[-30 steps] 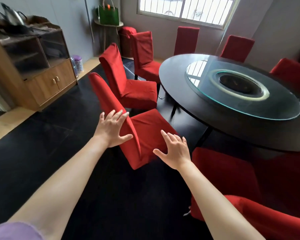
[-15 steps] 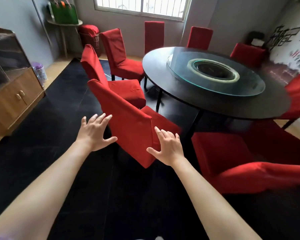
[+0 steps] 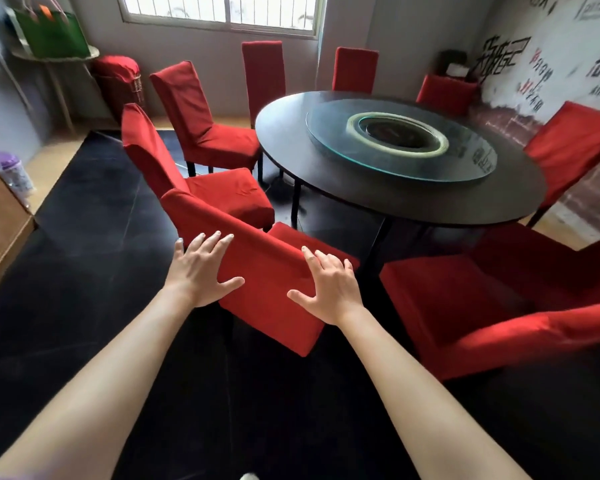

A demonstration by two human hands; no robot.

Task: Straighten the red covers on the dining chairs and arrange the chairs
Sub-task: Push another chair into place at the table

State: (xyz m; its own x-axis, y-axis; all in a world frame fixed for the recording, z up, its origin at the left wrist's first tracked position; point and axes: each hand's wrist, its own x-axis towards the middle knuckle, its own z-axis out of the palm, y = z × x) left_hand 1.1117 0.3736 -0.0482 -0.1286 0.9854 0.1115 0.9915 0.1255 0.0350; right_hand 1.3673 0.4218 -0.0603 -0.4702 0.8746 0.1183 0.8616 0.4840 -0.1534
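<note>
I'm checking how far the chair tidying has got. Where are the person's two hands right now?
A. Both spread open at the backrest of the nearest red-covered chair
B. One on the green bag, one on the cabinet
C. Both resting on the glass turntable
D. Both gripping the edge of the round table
A: the left hand and right hand are spread open at either side of the nearest chair's backrest, short of the round table.

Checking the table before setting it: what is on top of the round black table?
A round glass turntable lies on the round black table, with a pale ring at its middle. What sits inside the ring is too dark to tell.
</note>
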